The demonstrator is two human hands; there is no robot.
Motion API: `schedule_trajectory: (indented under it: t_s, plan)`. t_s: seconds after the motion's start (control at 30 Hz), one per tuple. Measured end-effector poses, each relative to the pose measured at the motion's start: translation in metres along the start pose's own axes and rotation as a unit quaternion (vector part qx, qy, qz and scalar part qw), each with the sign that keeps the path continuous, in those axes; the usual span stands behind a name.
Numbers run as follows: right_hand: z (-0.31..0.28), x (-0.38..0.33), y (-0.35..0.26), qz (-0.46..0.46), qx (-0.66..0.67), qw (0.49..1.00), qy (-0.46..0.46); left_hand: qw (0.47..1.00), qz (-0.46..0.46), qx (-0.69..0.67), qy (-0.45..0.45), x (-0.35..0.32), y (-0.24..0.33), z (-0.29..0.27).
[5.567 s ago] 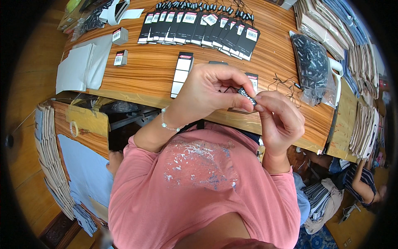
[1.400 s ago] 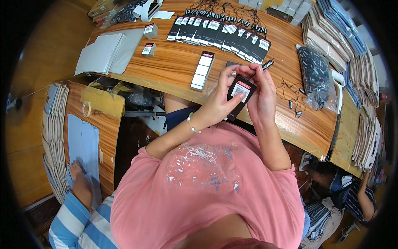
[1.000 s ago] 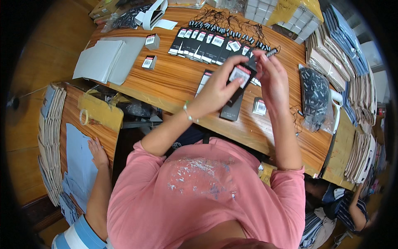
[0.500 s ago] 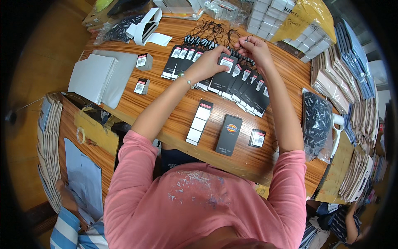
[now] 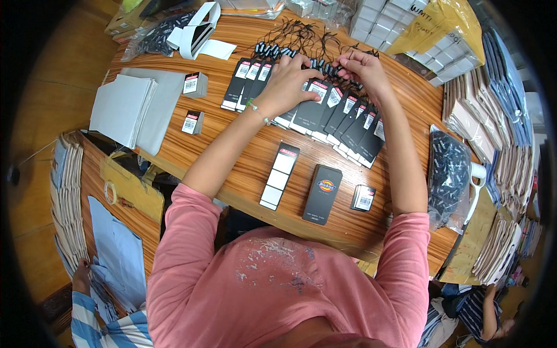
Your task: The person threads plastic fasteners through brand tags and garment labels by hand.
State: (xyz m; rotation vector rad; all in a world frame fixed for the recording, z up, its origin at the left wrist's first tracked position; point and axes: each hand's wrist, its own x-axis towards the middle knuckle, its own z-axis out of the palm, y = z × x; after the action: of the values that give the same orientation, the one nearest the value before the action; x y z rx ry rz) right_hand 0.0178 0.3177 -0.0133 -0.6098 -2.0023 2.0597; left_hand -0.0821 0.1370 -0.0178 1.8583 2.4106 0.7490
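Black hang tags (image 5: 362, 139) with small barcode stickers lie overlapped in a row, each with a black string (image 5: 296, 37) fanned out at its far end. My left hand (image 5: 285, 87) rests over the middle of the row with fingers apart, its thumb touching the sticker end of one hang tag (image 5: 310, 113). Just right of it, my right hand (image 5: 366, 71) pinches among the strings; its fingers appear closed on a black string, whose end is partly hidden. Closer to me lie a strip tag with white panels (image 5: 275, 180), a stack of black tags (image 5: 321, 194) and barcode stickers (image 5: 364, 198).
Two more sticker stacks (image 5: 195, 84) and white sheets (image 5: 119, 110) are at the left. Bags of black strings (image 5: 449, 174) flank the table. Boxed packs under yellow plastic (image 5: 438, 35) and folded garments (image 5: 473, 110) stand right. Other people work at both lower sides.
The tag my left hand held raised now lies in the row, and that hand has loosened and shifted left. My right hand has moved slightly right and nearer, still pinching among the strings.
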Motion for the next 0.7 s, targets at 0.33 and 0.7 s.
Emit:
schedule_trajectory:
  t_s: [0.33, 0.7]
  plan:
    - [-0.003, 0.020, 0.001, 0.037, 0.041, 0.998, 0.020, 0.999, -0.009, -0.026, 0.031, -0.004, -0.002, 0.003]
    - [-0.007, 0.069, 0.011, 0.029, -0.126, 0.991, 0.023, 0.998, -0.026, -0.039, 0.049, -0.016, 0.006, -0.009]
